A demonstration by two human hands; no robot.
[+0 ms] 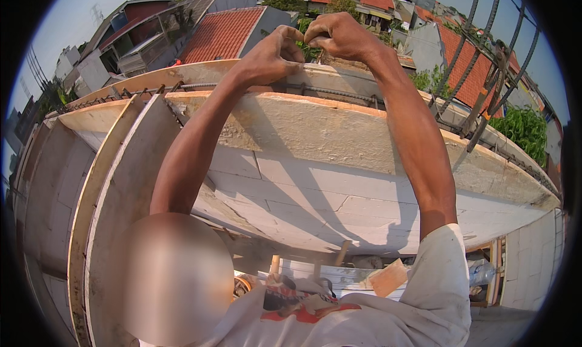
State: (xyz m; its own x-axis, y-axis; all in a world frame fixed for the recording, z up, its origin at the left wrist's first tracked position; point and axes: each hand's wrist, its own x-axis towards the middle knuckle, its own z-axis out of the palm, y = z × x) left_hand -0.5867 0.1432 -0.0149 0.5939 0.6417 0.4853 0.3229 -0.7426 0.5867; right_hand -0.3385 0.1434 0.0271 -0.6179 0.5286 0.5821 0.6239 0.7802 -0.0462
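While both arms reach up, the left hand [270, 55] and right hand [339, 36] pinch together at something too small to see, just above the long ribbed steel bar [339, 93] atop the white block wall [315, 189].

Two hands [273, 53], four upright rebar rods [512, 56]; one white block wall [315, 201]

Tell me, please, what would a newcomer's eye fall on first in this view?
Most striking are the two bare arms reaching up the middle, the left hand and right hand pinched together over the ribbed steel bar that lies along the top of the white block wall. Behind them spread red tiled roofs, and upright ribbed bars rise at the upper right.
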